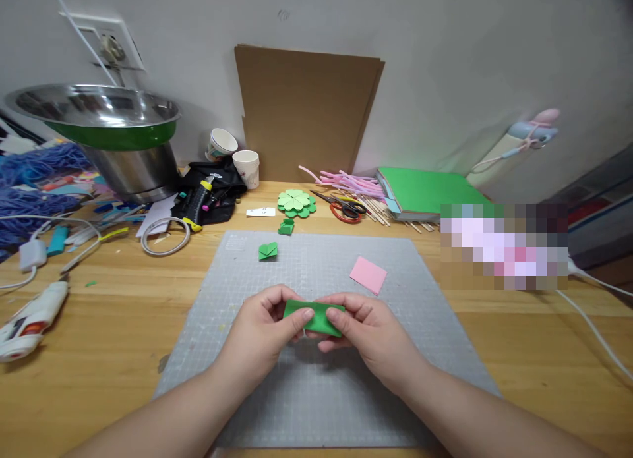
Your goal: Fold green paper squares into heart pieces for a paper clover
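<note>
Between the fingers (299, 318) sits green paper (319, 318), apparently folded.

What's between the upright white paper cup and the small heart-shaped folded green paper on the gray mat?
The head view shows a small white strip with dark markings lying on the wooden tabletop between them.

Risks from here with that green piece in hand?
1. Both the left hand and right hand pinch the green paper with thumbs on top; uneven pressure might crease it off line.
2. The pink paper lies loose on the mat, just beyond the right hand; a stray knuckle could nudge it.
3. The folded green piece near the mat's far left also looks unsecured, so a bump could shift it.
</note>
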Demonstrator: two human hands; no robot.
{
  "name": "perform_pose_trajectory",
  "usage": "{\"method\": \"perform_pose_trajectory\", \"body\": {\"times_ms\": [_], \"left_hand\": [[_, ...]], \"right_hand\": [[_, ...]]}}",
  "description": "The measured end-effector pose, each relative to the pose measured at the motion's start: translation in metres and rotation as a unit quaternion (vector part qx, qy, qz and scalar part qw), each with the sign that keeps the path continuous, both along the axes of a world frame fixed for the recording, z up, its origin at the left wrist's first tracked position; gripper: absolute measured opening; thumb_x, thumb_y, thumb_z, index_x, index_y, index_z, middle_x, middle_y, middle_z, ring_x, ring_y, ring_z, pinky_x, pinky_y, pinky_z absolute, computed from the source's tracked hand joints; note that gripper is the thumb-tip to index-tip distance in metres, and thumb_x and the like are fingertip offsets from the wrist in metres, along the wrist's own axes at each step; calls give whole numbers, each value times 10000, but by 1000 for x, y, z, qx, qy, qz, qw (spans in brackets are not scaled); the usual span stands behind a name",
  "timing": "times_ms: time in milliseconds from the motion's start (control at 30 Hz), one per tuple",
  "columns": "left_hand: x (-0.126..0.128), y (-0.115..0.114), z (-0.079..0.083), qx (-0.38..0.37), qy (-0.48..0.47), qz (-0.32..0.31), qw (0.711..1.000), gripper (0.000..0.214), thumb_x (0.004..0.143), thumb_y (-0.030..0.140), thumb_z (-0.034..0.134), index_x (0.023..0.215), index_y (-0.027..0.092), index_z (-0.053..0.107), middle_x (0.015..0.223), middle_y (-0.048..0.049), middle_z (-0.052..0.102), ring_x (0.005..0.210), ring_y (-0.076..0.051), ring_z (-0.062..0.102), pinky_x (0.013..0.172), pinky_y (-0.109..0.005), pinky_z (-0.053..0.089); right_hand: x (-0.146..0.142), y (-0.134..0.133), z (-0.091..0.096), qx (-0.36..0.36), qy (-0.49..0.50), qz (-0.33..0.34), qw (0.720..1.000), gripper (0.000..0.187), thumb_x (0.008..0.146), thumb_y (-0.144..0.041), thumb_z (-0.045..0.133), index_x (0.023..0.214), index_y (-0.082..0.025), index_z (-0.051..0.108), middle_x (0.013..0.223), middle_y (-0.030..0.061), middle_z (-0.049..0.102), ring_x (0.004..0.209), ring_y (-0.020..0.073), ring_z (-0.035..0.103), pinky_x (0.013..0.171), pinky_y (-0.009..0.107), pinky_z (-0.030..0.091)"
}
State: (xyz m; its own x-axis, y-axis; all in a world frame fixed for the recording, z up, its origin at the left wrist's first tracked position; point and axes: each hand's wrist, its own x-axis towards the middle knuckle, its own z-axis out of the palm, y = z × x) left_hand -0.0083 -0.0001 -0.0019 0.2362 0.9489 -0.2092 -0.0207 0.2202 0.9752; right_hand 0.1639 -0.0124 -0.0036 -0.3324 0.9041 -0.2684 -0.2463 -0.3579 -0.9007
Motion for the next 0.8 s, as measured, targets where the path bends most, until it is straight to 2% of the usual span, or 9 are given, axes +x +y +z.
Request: {"method": "perform_pose_trajectory", "body": {"times_ms": [567,733,800], "left_hand": [[2,-1,6,-13,13,4,1000,254,678,367,721,698,164,569,565,32,563,518,-106,497,514,-220,386],[4,-3,9,-7,61,-17,998,201,658,326,704,672,172,576,588,32,544,538,-109,473,515,-218,359],[3,-4,8,0,73,-57,996,165,664,291,693,663,170,581,577,46,505,539,-97,437,515,-208,327]], "right_hand": [[0,0,3,1,-19,16,1000,339,736,-461,697,909,-173,656,750,27,698,700,166,676,655,309,542],[1,-2,5,69,-126,46,989,241,770,-401,641,708,-177,575,612,-21,579,575,108,525,555,231,412],[4,-4,6,105,-164,79,978,260,803,-380,585,648,-179,527,570,-43,479,536,89,430,506,213,340]]}}
